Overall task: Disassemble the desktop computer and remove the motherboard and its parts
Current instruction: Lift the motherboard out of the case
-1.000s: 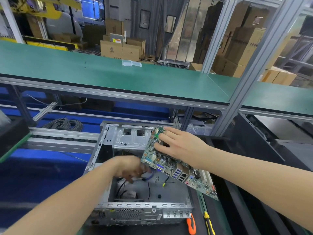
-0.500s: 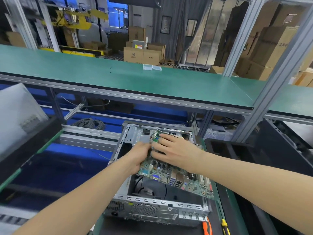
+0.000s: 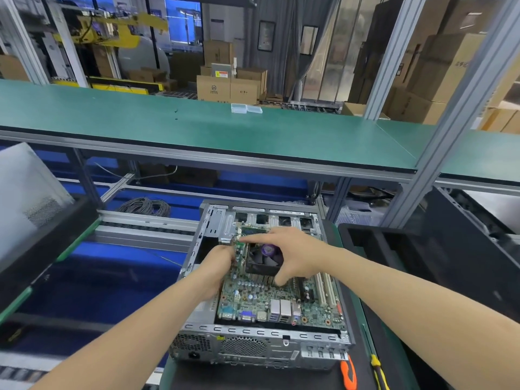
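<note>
Gripping the motherboard [image 3: 261,299] with both hands, I hold it inside the open metal case [image 3: 253,344]. My left hand [image 3: 218,267] is curled round the board's left edge. Just beside it my right hand [image 3: 295,254] arches over the black cooler fan [image 3: 264,257], thumb on the fan's near side and fingers on its far side, clasping it. Nearer to me than both hands, the board's port row lies along the case's rear wall. Below and right of my right hand, beside the case, lie an orange tool handle [image 3: 348,372] and a yellow tool handle [image 3: 377,367].

The computer case [image 3: 253,347] stood on the dark green table [image 3: 355,319]; an orange-handled tool [image 3: 348,371] and a yellow screwdriver [image 3: 377,370] lay just beside it.
</note>
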